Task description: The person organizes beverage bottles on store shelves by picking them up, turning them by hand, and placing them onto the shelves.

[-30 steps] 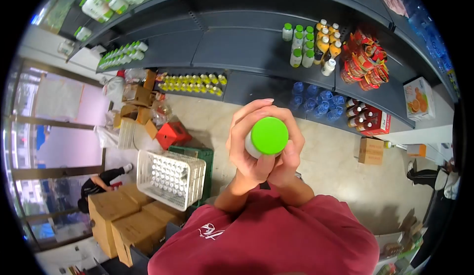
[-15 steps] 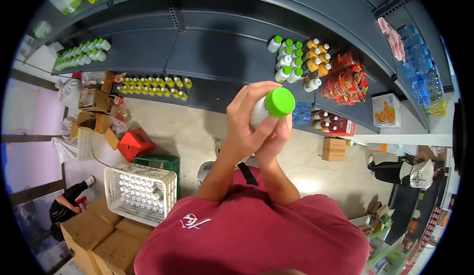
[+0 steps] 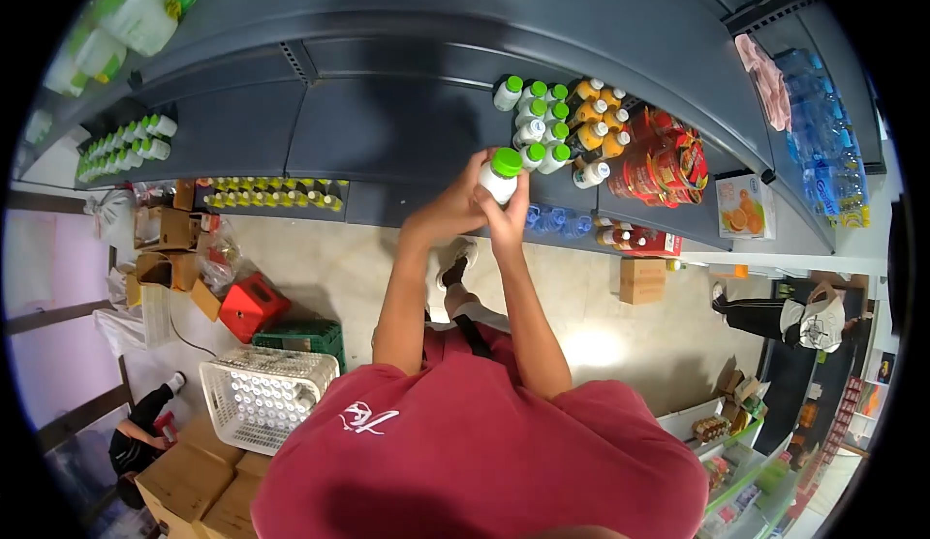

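Note:
A white bottle with a green cap [image 3: 498, 183] is held out at arm's length, upright or nearly so, at the front edge of the shelf. My left hand [image 3: 451, 208] is closed around its left side. My right hand [image 3: 507, 223] grips it from the right and below. Just beyond the hands, a group of matching green-capped bottles [image 3: 531, 111] stands in rows on the grey shelf [image 3: 387, 132]. One bottle among them shows a white cap. Orange juice bottles [image 3: 587, 113] stand to their right.
Red instant-noodle tubs [image 3: 659, 166] sit right of the juice. A shelf edge [image 3: 407, 30] runs overhead. On the floor are a white crate of bottles [image 3: 218, 384], a red box [image 3: 254, 305] and cardboard boxes [image 3: 184, 471]. Other people [image 3: 140, 437] are at both sides.
Both hands have moved the bottle forward, away from my body, and slightly left towards the shelf. The view has shifted, and a foot now shows under my arms.

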`<action>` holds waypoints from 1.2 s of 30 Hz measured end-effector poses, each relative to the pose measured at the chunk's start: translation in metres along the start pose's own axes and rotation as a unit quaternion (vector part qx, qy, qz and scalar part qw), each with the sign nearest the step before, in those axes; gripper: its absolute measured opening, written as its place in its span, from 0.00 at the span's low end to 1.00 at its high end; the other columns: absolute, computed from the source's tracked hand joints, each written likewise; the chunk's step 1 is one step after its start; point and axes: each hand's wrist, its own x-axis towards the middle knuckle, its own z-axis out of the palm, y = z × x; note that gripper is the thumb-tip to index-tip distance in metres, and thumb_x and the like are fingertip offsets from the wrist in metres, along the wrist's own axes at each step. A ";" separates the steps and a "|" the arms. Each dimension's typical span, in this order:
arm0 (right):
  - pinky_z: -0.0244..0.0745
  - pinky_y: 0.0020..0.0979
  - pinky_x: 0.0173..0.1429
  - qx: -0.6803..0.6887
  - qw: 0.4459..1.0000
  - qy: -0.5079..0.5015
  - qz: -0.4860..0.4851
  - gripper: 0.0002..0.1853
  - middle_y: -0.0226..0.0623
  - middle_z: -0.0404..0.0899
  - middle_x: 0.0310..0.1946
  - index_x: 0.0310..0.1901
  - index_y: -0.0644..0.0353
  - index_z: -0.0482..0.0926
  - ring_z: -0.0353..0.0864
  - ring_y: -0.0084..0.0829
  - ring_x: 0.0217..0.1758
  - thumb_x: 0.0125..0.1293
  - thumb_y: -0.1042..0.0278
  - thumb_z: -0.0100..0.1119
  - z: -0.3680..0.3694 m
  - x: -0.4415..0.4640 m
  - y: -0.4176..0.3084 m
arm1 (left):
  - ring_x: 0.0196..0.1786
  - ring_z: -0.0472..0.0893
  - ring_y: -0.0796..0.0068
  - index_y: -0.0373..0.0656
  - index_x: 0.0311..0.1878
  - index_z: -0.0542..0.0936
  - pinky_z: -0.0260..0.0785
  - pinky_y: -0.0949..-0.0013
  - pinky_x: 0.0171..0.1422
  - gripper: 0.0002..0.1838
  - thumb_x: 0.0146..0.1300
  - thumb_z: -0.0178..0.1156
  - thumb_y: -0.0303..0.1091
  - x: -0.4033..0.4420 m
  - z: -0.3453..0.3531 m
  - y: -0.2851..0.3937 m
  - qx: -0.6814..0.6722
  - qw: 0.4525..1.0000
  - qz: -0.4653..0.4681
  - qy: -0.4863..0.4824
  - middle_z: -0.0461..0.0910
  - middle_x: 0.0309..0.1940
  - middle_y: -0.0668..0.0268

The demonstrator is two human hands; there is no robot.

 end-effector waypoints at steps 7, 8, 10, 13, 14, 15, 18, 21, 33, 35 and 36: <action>0.74 0.31 0.52 -0.105 0.993 -0.036 0.033 0.25 0.36 0.78 0.42 0.54 0.62 0.71 0.79 0.27 0.45 0.55 0.72 0.69 -0.068 0.080 0.106 | 0.61 0.77 0.51 0.43 0.64 0.66 0.70 0.58 0.62 0.35 0.53 0.70 0.33 0.067 -0.006 -0.131 0.187 0.970 -0.155 -0.006 0.78 0.56 0.50; 0.75 0.31 0.52 -0.132 0.990 -0.043 0.034 0.25 0.37 0.79 0.41 0.53 0.61 0.71 0.79 0.28 0.45 0.55 0.71 0.70 -0.076 0.089 0.125 | 0.60 0.77 0.50 0.43 0.63 0.68 0.71 0.56 0.61 0.34 0.53 0.71 0.34 0.075 -0.005 -0.139 0.229 0.961 -0.158 0.000 0.79 0.55 0.50; 0.75 0.33 0.51 -0.162 0.986 -0.035 0.026 0.24 0.41 0.80 0.42 0.49 0.61 0.73 0.81 0.33 0.46 0.52 0.69 0.73 -0.087 0.103 0.152 | 0.59 0.78 0.48 0.43 0.61 0.70 0.72 0.55 0.60 0.32 0.53 0.72 0.35 0.083 -0.004 -0.166 0.273 0.943 -0.186 0.021 0.80 0.53 0.50; 0.75 0.37 0.51 -0.302 0.953 -0.031 -0.024 0.23 0.44 0.79 0.42 0.46 0.63 0.74 0.81 0.42 0.47 0.48 0.71 0.74 -0.098 0.115 0.156 | 0.57 0.78 0.46 0.43 0.61 0.71 0.73 0.53 0.59 0.33 0.52 0.72 0.38 0.086 0.008 -0.221 0.240 0.943 -0.214 0.086 0.81 0.51 0.49; 0.75 0.38 0.52 -0.329 0.943 -0.033 -0.022 0.24 0.46 0.79 0.43 0.47 0.63 0.74 0.80 0.45 0.48 0.48 0.71 0.73 -0.101 0.119 0.156 | 0.56 0.78 0.45 0.43 0.60 0.71 0.73 0.52 0.58 0.32 0.52 0.72 0.39 0.090 0.012 -0.224 0.287 0.931 -0.198 0.104 0.81 0.50 0.50; 0.75 0.40 0.53 -0.357 0.933 -0.037 -0.018 0.25 0.47 0.79 0.44 0.48 0.63 0.75 0.79 0.48 0.49 0.48 0.70 0.73 -0.102 0.119 0.156 | 0.55 0.79 0.45 0.44 0.59 0.72 0.73 0.52 0.58 0.32 0.52 0.72 0.39 0.091 0.016 -0.226 0.332 0.917 -0.182 0.124 0.82 0.49 0.50; 0.72 0.44 0.57 -0.390 0.920 -0.042 -0.017 0.27 0.51 0.78 0.47 0.53 0.62 0.75 0.76 0.53 0.54 0.49 0.67 0.71 -0.106 0.117 0.173 | 0.53 0.80 0.43 0.45 0.57 0.73 0.74 0.49 0.56 0.27 0.55 0.68 0.41 0.097 0.025 -0.220 0.395 0.869 -0.269 0.131 0.83 0.46 0.51; 0.73 0.45 0.57 -0.416 0.909 -0.024 -0.005 0.28 0.51 0.78 0.49 0.55 0.61 0.75 0.76 0.55 0.54 0.50 0.67 0.71 -0.110 0.118 0.183 | 0.52 0.80 0.43 0.47 0.56 0.73 0.74 0.48 0.55 0.25 0.57 0.65 0.43 0.108 0.027 -0.211 0.402 0.849 -0.332 0.090 0.83 0.46 0.50; 0.72 0.50 0.58 -0.409 0.903 0.004 0.134 0.42 0.60 0.76 0.52 0.67 0.63 0.57 0.75 0.61 0.56 0.56 0.55 0.67 -0.113 0.145 0.214 | 0.55 0.79 0.43 0.43 0.56 0.76 0.72 0.49 0.57 0.25 0.58 0.62 0.45 0.132 0.011 -0.275 0.298 0.914 -0.243 0.128 0.82 0.49 0.48; 0.72 0.47 0.61 -0.385 0.900 0.031 0.202 0.45 0.60 0.75 0.55 0.69 0.63 0.56 0.75 0.59 0.59 0.55 0.53 0.68 -0.107 0.152 0.201 | 0.56 0.79 0.45 0.44 0.57 0.77 0.73 0.51 0.58 0.26 0.57 0.63 0.45 0.142 0.006 -0.283 0.309 0.911 -0.242 0.126 0.81 0.50 0.49; 0.70 0.46 0.62 -0.369 0.902 0.039 0.222 0.46 0.59 0.73 0.58 0.70 0.62 0.56 0.74 0.58 0.61 0.54 0.52 0.68 -0.107 0.157 0.200 | 0.56 0.79 0.46 0.44 0.57 0.77 0.73 0.52 0.58 0.26 0.56 0.64 0.45 0.148 0.004 -0.279 0.305 0.906 -0.268 0.121 0.81 0.51 0.49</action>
